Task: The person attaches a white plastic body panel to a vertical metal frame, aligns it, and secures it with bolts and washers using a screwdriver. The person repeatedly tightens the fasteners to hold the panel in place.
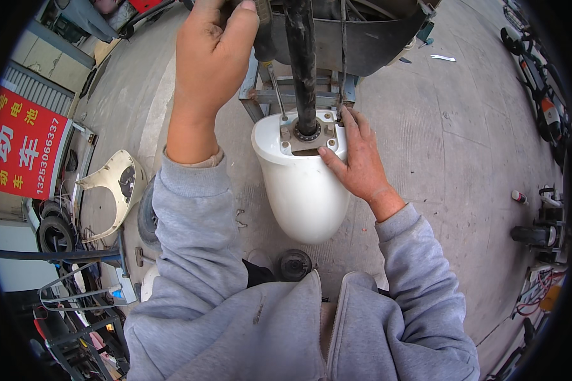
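Observation:
My left hand (215, 57) is closed around the dark handle of a screwdriver (275, 86), raised at the top of the view. Its thin metal shaft slants down to a screw spot at the back left of a white plastic fender (305, 197). My right hand (361, 155) lies on the fender's right upper edge, thumb and fingers spread apart and touching it. A black steering tube (300, 63) rises through the fender's recessed top, with a bearing ring (307, 131) round its base. Bolts show beside the ring. The far fingers of my left hand are cut off by the frame.
Behind the fender stand a metal frame (267, 95) and a dark body panel (375, 47). A cream plastic shell (117, 197), a tire (56, 233) and a red sign (27, 143) are at left. Near my feet lies a round black part (294, 263). Vehicle parts (546, 235) line the right side.

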The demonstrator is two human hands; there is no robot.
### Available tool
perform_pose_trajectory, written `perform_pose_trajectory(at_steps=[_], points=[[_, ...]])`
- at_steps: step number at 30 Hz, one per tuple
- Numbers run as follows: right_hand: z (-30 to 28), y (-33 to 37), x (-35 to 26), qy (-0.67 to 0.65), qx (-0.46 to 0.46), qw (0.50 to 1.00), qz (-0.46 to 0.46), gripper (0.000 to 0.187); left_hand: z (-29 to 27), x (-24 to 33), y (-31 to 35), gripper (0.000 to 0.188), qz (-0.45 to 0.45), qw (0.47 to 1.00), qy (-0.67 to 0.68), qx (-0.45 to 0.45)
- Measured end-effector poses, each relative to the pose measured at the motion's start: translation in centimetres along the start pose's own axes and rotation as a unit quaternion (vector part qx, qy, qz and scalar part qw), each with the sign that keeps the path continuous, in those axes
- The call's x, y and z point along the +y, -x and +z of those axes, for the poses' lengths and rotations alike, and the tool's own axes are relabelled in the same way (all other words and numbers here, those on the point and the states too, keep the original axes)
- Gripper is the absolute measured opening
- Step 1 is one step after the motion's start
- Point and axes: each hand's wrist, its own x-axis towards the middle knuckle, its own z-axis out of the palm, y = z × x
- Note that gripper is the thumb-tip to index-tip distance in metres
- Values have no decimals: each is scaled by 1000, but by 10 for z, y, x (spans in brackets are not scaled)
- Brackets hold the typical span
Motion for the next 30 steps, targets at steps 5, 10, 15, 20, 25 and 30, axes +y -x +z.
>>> perform_pose_trajectory(at_steps=[5, 10, 15, 20, 25, 30], points=[[1, 0, 0, -5, 1, 1000, -2, 88, -6, 2, 2, 37, 26, 998, -47, -15], [1, 0, 1, 0, 0, 1000, -5, 88, -8, -7, -3, 35, -1, 999, 44, -10], [1, 0, 2, -5, 2, 1000, -5, 88, -9, -13, -1, 38, 44, 998, -50, 12], [2, 0, 2, -6, 6, 1000, -9, 88, -11, -14, -4, 45, 22, 999, 37, -18], [2, 0, 2, -1, 4, 1000, -5, 88, -4, -11, -2, 47, 5, 1000, 18, -7], [1, 0, 1, 1, 0, 1000, -1, 87, -13, 1, -5, 41, -64, 989, 111, -72]])
